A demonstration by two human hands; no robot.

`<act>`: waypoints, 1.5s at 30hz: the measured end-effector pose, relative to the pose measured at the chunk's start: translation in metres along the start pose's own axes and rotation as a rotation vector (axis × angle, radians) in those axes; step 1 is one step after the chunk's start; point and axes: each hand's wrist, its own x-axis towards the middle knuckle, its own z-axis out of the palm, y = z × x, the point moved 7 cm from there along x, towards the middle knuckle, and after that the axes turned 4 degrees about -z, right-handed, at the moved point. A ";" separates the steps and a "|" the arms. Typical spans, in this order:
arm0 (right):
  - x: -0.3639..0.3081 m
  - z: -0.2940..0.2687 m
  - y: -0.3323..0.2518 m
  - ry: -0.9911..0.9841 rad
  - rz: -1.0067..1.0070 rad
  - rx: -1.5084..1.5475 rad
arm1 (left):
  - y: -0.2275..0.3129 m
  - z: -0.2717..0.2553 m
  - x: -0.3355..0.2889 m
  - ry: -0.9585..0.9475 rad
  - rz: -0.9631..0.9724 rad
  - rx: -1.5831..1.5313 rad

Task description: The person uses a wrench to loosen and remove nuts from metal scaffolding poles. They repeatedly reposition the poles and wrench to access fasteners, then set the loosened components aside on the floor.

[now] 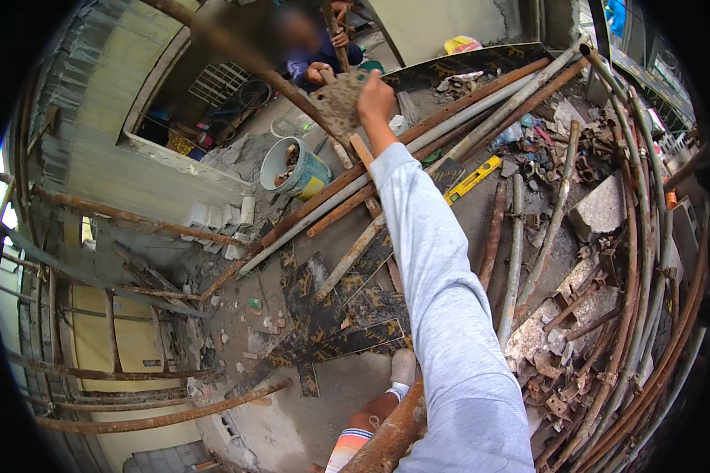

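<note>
My right arm, in a grey sleeve, reaches up to the far middle. My right hand is closed at the right edge of a flat, mortar-caked board; the fingers are partly hidden. Across from it, a co-worker's hand is beside a short handle-like piece at the board's far edge. The co-worker's other hand grips an upright pole. Under my forearm lie long rusty pipes and a yellow spirit level. My left hand is out of the picture.
A bucket holding brown chunks stands left of the pipes. Scaffold pipes run along the right, beside rubble and rusty clamps. Dark boards lie on the floor. A thick rusty pipe rises near my leg.
</note>
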 end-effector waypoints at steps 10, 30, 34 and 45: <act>-0.207 -0.266 0.166 -0.583 0.165 -0.054 | -0.024 0.035 -0.005 -0.042 -0.093 0.181; -0.549 -0.873 0.030 -0.101 0.682 -0.915 | -0.103 0.385 0.087 -0.371 0.626 1.382; -0.529 -0.926 0.036 0.041 0.764 -0.645 | -0.079 0.311 0.161 -0.126 0.251 1.136; -0.579 -1.010 0.027 -0.205 0.756 -0.878 | -0.067 0.207 0.310 0.601 0.399 1.457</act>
